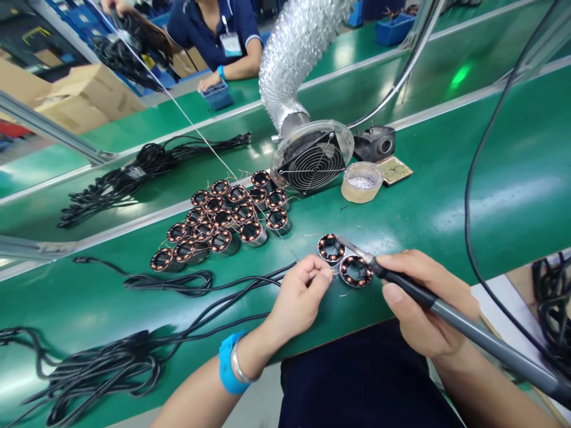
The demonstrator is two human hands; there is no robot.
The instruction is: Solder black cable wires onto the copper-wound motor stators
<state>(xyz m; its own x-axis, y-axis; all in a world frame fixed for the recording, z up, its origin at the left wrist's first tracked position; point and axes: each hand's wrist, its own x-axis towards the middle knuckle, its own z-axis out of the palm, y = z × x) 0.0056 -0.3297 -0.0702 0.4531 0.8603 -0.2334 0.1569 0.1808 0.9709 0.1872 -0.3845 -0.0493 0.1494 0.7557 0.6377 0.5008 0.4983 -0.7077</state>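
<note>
My right hand point(426, 333) holds a soldering iron point(452, 315); my left hand point(297, 296) pinches wire point(333, 271) at nine o'clock of the nearer stator point(355, 282), presumably to steady it.

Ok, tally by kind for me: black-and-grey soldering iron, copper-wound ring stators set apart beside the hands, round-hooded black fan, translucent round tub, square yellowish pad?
Black-and-grey soldering iron: 1
Separate copper-wound ring stators: 2
Round-hooded black fan: 1
Translucent round tub: 1
Square yellowish pad: 1
Total: 6
</note>
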